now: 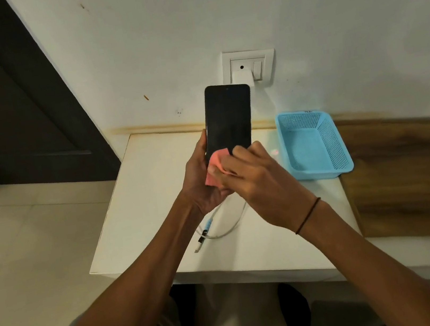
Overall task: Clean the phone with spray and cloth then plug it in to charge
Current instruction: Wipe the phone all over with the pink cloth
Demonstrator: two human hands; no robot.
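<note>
Left grip (205, 181) holds phone (227, 119), right grip (255, 176) pinches cloth (216, 168) above white table (158, 199).

A white wall (187, 21) stands behind a small white table (140, 190). Dark door (5, 110) on the left, pale tiled floor (25, 247), wooden surface (409, 161) on the right.

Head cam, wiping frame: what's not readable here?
- Phone bottom edge and port: head view, covered by the pink cloth and both hands.
- Left hand fingers behind the phone: hidden by the phone.
- Charging cable upper run: behind the hands and forearms; its link to the white adapter is unseen.
- Spray bottle: nowhere in view.
- Blue basket contents: too dim to confirm.
</note>
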